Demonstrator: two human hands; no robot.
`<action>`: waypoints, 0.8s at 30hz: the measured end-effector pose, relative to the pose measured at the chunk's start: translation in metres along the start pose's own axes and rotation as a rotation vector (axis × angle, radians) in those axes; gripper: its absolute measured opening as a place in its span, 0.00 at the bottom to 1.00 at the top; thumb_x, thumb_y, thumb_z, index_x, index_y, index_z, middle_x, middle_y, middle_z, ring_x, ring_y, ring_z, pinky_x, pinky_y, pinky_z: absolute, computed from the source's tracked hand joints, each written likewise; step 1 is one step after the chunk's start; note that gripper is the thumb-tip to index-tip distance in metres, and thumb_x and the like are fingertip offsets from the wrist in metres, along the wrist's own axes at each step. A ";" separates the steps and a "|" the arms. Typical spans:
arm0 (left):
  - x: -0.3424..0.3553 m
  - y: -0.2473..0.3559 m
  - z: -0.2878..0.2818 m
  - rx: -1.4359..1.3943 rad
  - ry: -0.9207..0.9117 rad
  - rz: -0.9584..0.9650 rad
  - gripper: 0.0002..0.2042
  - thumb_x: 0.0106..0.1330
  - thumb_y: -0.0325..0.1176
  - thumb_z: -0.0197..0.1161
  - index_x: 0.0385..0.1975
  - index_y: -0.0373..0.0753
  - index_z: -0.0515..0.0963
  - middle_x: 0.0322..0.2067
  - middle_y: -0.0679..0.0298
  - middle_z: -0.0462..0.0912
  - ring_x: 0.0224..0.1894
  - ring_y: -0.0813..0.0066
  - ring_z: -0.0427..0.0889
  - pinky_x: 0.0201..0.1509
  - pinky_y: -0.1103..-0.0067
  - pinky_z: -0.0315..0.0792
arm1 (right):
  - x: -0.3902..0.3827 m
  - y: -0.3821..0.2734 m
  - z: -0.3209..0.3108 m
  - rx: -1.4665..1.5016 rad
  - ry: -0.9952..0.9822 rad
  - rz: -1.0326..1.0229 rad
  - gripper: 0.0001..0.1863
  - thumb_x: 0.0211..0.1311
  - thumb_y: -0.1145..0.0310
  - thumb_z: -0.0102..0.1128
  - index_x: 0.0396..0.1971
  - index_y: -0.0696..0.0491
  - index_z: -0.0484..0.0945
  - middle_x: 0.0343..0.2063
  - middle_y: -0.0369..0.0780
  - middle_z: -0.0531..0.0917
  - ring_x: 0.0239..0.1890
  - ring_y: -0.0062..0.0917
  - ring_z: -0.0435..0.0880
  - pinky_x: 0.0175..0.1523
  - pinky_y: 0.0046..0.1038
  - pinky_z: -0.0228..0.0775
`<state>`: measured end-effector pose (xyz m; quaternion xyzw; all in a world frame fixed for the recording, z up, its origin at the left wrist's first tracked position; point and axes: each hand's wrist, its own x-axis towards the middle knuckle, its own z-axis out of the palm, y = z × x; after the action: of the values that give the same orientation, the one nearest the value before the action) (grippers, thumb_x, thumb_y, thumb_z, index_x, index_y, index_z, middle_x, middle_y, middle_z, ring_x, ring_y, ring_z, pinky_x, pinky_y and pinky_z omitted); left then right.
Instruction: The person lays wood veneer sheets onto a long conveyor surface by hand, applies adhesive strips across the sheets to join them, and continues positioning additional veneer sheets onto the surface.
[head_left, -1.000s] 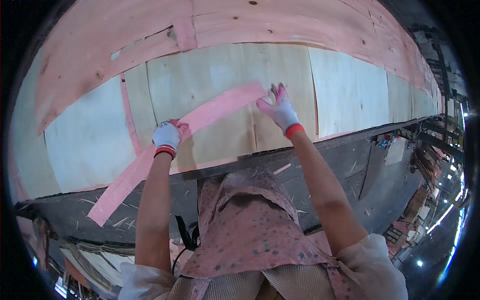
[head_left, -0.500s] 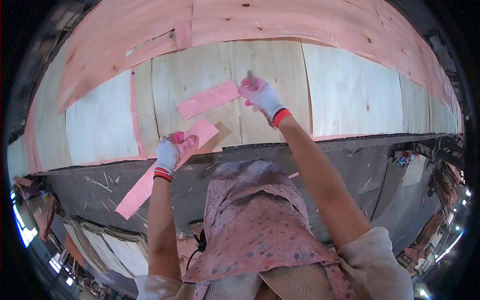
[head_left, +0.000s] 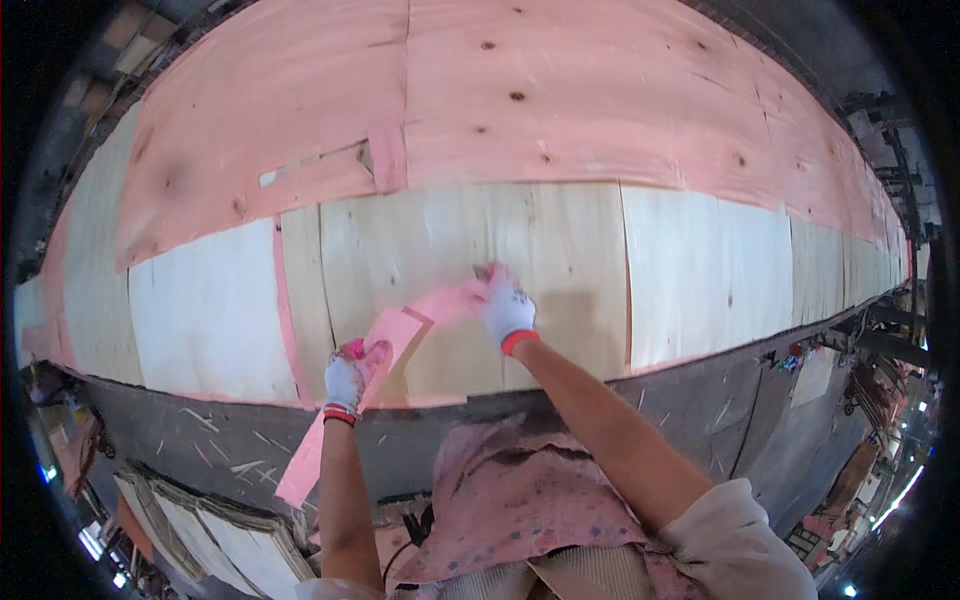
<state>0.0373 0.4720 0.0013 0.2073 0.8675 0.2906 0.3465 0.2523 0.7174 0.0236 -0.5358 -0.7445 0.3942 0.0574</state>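
Observation:
My left hand (head_left: 346,382), in a white glove with pink-stained fingers and a red cuff, is closed on a long pink veneer strip (head_left: 306,462). The strip slants over the near edge of the pale veneer sheets (head_left: 465,245), its lower end hanging past that edge. A second, shorter pink veneer strip (head_left: 448,301) is smeared by motion above the pale sheets. At its right end is my gloved right hand (head_left: 508,305), fingers closed on it. Something small and grey-brown shows at those fingertips; blur hides what it is.
Large pink veneer sheets (head_left: 580,110) cover the far side, with a gap and loose patch (head_left: 385,160) at left. White sheets (head_left: 710,275) lie to the right. Wood slivers (head_left: 250,466) litter the dark floor; stacked sheets (head_left: 225,525) stand at lower left.
The view has tipped so the worktop sits lower in it. The shorter strip has shifted slightly right with my right hand and now blurs. My left hand keeps hold of the long strip.

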 end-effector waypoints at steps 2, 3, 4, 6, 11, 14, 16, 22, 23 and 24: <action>0.012 0.066 -0.012 0.134 -0.110 0.002 0.20 0.58 0.40 0.66 0.40 0.26 0.75 0.34 0.60 0.81 0.32 0.73 0.78 0.38 0.78 0.74 | 0.013 -0.005 -0.026 -0.135 -0.242 0.173 0.27 0.44 0.56 0.64 0.44 0.55 0.73 0.38 0.46 0.80 0.44 0.41 0.77 0.50 0.38 0.70; 0.024 0.093 -0.023 0.290 -0.186 -0.006 0.19 0.59 0.38 0.64 0.40 0.26 0.75 0.35 0.59 0.81 0.34 0.71 0.79 0.40 0.78 0.75 | 0.016 -0.012 -0.039 -0.109 -0.221 0.108 0.24 0.45 0.57 0.65 0.41 0.54 0.74 0.35 0.43 0.81 0.41 0.36 0.79 0.48 0.36 0.71; 0.040 0.058 -0.037 -0.086 -0.154 -0.043 0.17 0.61 0.36 0.61 0.41 0.26 0.74 0.36 0.58 0.81 0.36 0.69 0.80 0.43 0.77 0.75 | 0.023 -0.029 -0.046 -0.067 -0.210 0.010 0.20 0.45 0.58 0.66 0.37 0.54 0.76 0.32 0.40 0.82 0.37 0.31 0.81 0.46 0.33 0.72; 0.082 0.005 -0.063 -0.741 -0.123 -0.179 0.12 0.64 0.29 0.55 0.41 0.26 0.74 0.37 0.56 0.81 0.38 0.66 0.80 0.44 0.78 0.75 | 0.050 -0.049 -0.064 0.520 -0.217 0.164 0.17 0.46 0.60 0.68 0.33 0.54 0.77 0.29 0.36 0.82 0.33 0.19 0.80 0.41 0.27 0.73; 0.161 -0.082 -0.126 -0.425 -0.144 -0.021 0.09 0.63 0.22 0.50 0.40 0.27 0.73 0.37 0.55 0.80 0.35 0.68 0.79 0.39 0.79 0.75 | 0.221 -0.154 -0.151 0.113 0.206 -0.359 0.15 0.47 0.58 0.65 0.31 0.52 0.79 0.24 0.41 0.81 0.27 0.26 0.81 0.33 0.31 0.73; 0.203 -0.044 -0.116 0.521 -0.369 0.712 0.10 0.62 0.24 0.53 0.41 0.27 0.74 0.36 0.57 0.79 0.33 0.75 0.77 0.35 0.80 0.73 | 0.335 -0.226 -0.190 -0.359 0.494 -0.531 0.13 0.49 0.55 0.60 0.29 0.48 0.79 0.25 0.43 0.82 0.30 0.41 0.81 0.34 0.40 0.72; 0.208 -0.060 -0.077 -0.400 -0.226 -0.353 0.15 0.61 0.29 0.58 0.44 0.26 0.73 0.35 0.62 0.79 0.32 0.78 0.75 0.34 0.79 0.71 | 0.404 -0.275 -0.198 -0.469 0.638 -0.588 0.11 0.51 0.55 0.57 0.25 0.47 0.77 0.25 0.43 0.81 0.31 0.41 0.80 0.34 0.38 0.72; 0.193 0.028 -0.097 -0.327 -0.404 -0.379 0.17 0.63 0.30 0.59 0.50 0.30 0.69 0.40 0.58 0.78 0.42 0.67 0.77 0.49 0.75 0.72 | 0.578 -0.330 -0.162 -0.669 0.809 -0.811 0.10 0.56 0.58 0.53 0.31 0.46 0.78 0.29 0.42 0.82 0.32 0.41 0.81 0.34 0.40 0.72; 0.195 0.019 -0.096 -0.333 -0.405 -0.384 0.17 0.63 0.30 0.59 0.50 0.30 0.69 0.40 0.58 0.78 0.42 0.67 0.77 0.49 0.75 0.72 | 0.595 -0.333 -0.144 -0.772 0.737 -0.801 0.08 0.56 0.62 0.52 0.32 0.46 0.79 0.30 0.42 0.82 0.34 0.39 0.82 0.36 0.39 0.73; 0.192 0.004 -0.091 -0.437 -0.349 -0.303 0.15 0.61 0.29 0.61 0.45 0.31 0.71 0.34 0.61 0.77 0.38 0.71 0.76 0.45 0.77 0.72 | 0.609 -0.333 -0.126 -0.876 0.664 -0.787 0.08 0.57 0.65 0.52 0.33 0.46 0.80 0.31 0.41 0.83 0.36 0.37 0.82 0.37 0.38 0.74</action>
<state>-0.1573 0.5501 -0.0345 0.0430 0.7332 0.3750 0.5657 -0.1897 1.2589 0.1203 -0.2912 -0.9181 -0.1798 0.1998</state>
